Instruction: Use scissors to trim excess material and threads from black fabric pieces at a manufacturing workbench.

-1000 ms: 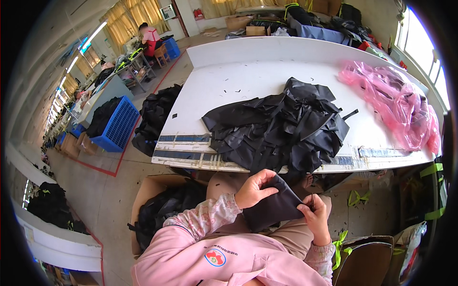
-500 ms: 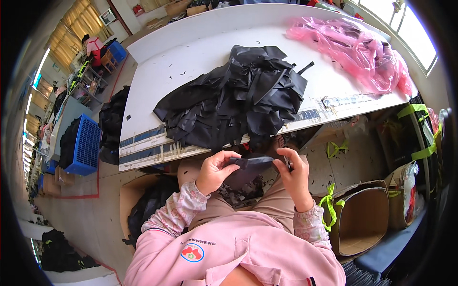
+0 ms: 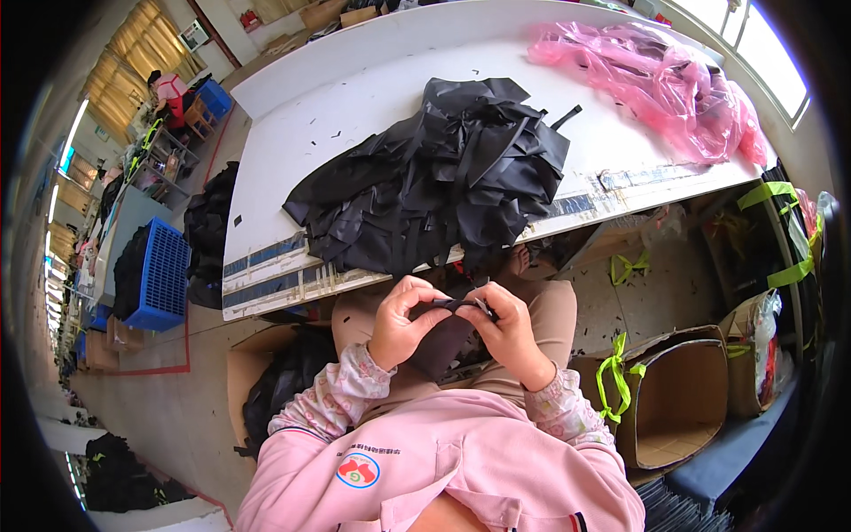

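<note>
Between my hands, over my lap and just in front of the table edge, is a piece of black fabric (image 3: pixel 441 344). My left hand (image 3: pixel 403 324) pinches its upper edge between thumb and fingers. My right hand (image 3: pixel 510 335) is closed on the same edge, its thumb almost meeting the left one. A small greyish glint shows by the right fingertips; I cannot make out what it is. Beyond my hands, a large heap of black fabric pieces (image 3: pixel 434 177) lies on the white table (image 3: pixel 292 133), some hanging over its near edge.
Pink plastic sheeting (image 3: pixel 656 89) lies at the table's right. An open cardboard box (image 3: pixel 678 399) with a yellow-green strip (image 3: pixel 613 381) stands at my right. Another carton (image 3: pixel 244 363) holds black material at my left. A blue crate (image 3: pixel 160 275) and a person (image 3: pixel 168 93) are farther left.
My right hand has moved left toward my left hand. The fabric edge that was stretched between them is now gathered short, and the fingertips nearly touch.
</note>
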A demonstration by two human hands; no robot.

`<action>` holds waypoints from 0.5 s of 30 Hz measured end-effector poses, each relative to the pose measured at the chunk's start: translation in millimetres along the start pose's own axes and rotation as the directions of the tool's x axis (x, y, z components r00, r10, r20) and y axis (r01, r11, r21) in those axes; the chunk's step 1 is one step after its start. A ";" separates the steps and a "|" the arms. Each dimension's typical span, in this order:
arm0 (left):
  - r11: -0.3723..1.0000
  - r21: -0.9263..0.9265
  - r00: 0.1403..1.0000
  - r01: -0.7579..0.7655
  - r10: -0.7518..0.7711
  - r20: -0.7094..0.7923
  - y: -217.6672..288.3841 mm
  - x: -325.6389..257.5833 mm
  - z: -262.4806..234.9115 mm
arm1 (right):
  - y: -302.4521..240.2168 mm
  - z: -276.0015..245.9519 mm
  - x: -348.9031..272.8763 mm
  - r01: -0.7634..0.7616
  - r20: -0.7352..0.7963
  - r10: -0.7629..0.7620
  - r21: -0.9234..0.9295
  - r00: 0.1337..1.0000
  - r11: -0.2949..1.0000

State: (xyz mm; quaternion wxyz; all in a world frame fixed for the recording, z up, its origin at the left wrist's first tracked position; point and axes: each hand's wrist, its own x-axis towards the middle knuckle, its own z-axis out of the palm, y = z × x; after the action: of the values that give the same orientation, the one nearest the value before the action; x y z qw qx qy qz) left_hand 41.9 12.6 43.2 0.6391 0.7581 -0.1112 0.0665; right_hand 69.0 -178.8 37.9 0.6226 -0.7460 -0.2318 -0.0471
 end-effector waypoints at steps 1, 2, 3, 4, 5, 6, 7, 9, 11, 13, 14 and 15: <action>0.947 0.258 0.981 -0.191 0.194 0.013 0.2 3.0 -2.9 | 0.8 -2.6 0.8 0.007 0.020 -0.007 0.016 1.000 1.000; 0.948 0.256 0.981 -0.191 0.194 0.014 -0.2 5.1 -4.6 | 1.8 -4.3 1.0 0.005 0.019 -0.005 0.014 1.000 1.000; 0.941 0.254 0.974 -0.223 0.228 0.007 -1.2 6.5 -6.1 | 3.2 -5.3 1.1 -0.013 0.045 0.012 0.040 0.999 0.999; 0.934 0.252 0.965 -0.254 0.263 0.001 -2.6 6.9 -6.9 | 3.3 -5.6 1.7 -0.032 0.071 0.028 0.065 0.997 0.997; 0.934 0.252 0.965 -0.253 0.262 0.000 -6.2 5.7 -6.9 | 1.3 -6.4 2.3 -0.033 0.072 0.029 0.065 0.997 0.997; 0.992 -0.125 0.999 0.025 -0.022 0.024 -8.4 4.1 -6.4 | -4.1 -7.8 3.5 -0.030 0.098 0.022 0.077 0.995 0.997; 0.830 -0.462 0.950 0.313 -0.275 0.150 -9.8 2.5 -6.1 | -6.9 -8.2 4.1 -0.027 0.123 0.016 0.088 0.992 0.996; 0.703 -0.607 0.926 0.372 -0.326 0.190 -8.9 1.3 1.7 | -3.4 -6.5 2.7 -0.028 0.129 0.015 0.097 0.992 0.995; 0.608 -0.671 0.896 0.425 -0.390 0.213 -6.2 0.7 6.6 | -2.5 -6.4 1.4 -0.030 0.132 0.016 0.105 0.991 0.994; 0.625 -0.673 0.910 0.395 -0.368 0.192 -14.3 -1.9 5.9 | -5.3 -8.0 0.5 -0.116 0.161 0.096 0.114 0.982 0.987; 0.682 -0.632 0.927 0.368 -0.321 0.194 -16.9 -3.4 4.8 | -5.5 -7.5 0.4 -0.117 0.163 0.097 0.116 0.982 0.986; 0.734 -0.589 0.941 0.339 -0.272 0.202 -16.9 -3.9 4.4 | -5.3 -7.4 0.1 -0.148 0.171 0.123 0.142 0.977 0.979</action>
State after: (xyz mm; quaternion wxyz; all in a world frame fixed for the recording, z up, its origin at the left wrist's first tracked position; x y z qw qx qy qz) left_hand 42.3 11.3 25.4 0.8464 0.5182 -0.0330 -0.1181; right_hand 68.5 -185.1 44.4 0.6591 -0.7113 -0.2328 0.0743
